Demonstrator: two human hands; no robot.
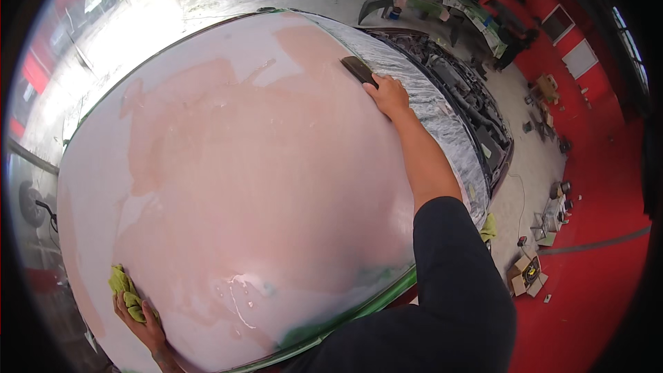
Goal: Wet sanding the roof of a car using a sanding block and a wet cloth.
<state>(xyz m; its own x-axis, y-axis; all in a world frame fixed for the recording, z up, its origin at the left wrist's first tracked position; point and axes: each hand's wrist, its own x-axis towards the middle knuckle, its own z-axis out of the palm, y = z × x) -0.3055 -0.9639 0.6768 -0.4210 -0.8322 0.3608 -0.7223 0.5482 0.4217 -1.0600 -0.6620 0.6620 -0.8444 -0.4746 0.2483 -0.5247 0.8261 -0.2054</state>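
Between one and two o'clock on the broad, domed, pale-grey and pinkish-brown car roof [242, 152], the right hand [388, 95] had its grip wrapped around a dark, flat, oblong block [358, 70], just beside the crinkled, translucent plastic sheeting [423, 86]. A stroke carried too far could have snagged that sheet. At seven o'clock, the left hand [143, 328] grasped a crumpled yellow-green cloth [126, 292] against the roof; any grit caught in its folds could have scratched the surface. Glossy streaks [239, 302] at six o'clock (probably water) might have let a leaning hand slip.
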